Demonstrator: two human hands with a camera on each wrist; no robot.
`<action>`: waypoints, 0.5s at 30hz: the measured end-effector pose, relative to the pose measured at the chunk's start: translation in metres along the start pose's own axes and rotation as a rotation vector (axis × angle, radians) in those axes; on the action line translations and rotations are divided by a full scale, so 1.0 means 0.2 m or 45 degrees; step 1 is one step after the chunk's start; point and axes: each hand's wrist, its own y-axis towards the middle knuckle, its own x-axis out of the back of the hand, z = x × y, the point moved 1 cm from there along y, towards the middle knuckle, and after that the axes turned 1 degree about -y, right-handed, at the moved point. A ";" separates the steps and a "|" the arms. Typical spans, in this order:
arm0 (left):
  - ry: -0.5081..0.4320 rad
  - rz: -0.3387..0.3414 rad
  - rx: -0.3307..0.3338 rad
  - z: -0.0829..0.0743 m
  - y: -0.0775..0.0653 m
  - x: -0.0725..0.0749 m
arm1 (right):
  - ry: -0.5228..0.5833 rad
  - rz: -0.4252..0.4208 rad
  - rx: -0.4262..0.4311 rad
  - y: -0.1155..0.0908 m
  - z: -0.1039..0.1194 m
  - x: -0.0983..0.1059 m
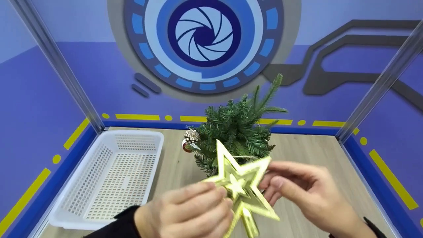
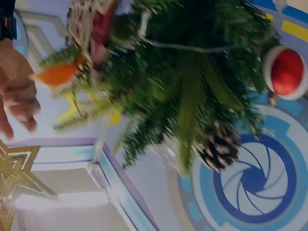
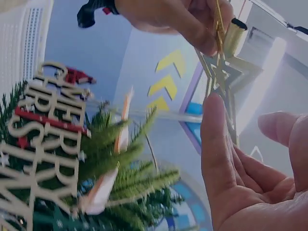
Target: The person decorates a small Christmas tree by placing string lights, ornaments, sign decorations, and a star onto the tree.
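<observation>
A shiny gold star tree topper point(image 1: 236, 185) with a tube-like base is held up in front of the small green Christmas tree point(image 1: 234, 127). My left hand point(image 1: 188, 208) pinches its left side between thumb and fingers. On the star's other side is my right hand point(image 1: 307, 195), thumb apart from its extended fingers, fingertips right at the edge. The right wrist view shows the star point(image 3: 221, 72) nearly edge-on, the left hand point(image 3: 178, 19) gripping it above. A wooden "Merry Christmas" sign point(image 3: 70, 130) hangs on the tree.
A white perforated plastic basket point(image 1: 158, 148) stands on the wood-look table at the left. More decorations on the tree include a pine cone point(image 2: 219, 147) and a red-and-white ornament point(image 2: 287, 72). Blue printed panels with metal corner posts point(image 1: 380, 74) enclose the table.
</observation>
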 end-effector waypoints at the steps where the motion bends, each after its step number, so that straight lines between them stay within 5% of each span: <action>1: -0.014 0.022 -0.012 -0.01 0.00 -0.01 | 0.013 0.019 -0.046 -0.01 -0.01 -0.01; 8: -0.122 0.291 0.006 -0.08 -0.04 -0.01 | 0.171 0.019 -0.370 -0.01 -0.05 -0.04; 15: -0.136 0.377 0.021 -0.06 -0.02 -0.03 | 0.184 0.025 -0.379 -0.01 -0.07 -0.03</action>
